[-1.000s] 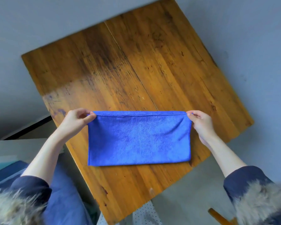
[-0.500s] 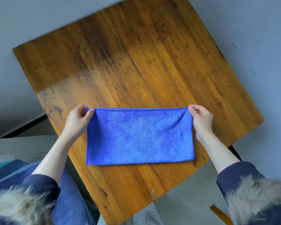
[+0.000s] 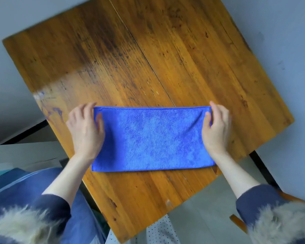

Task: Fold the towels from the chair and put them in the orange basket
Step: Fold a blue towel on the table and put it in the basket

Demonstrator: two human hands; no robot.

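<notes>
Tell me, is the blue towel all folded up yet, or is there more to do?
Partly. The blue towel lies flat on the wooden table, already folded into a long strip. The left hand and the right hand rest at its two short ends, as if ready for another fold. No orange basket is in view, so putting it away is left.

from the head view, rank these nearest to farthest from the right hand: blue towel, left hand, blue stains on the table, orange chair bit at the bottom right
1. blue towel: right hand touches its right end.
2. orange chair bit: below the hand, past the table edge.
3. left hand: at the towel's opposite end.
4. blue stains: beyond the left hand, near the table's left edge.
</notes>
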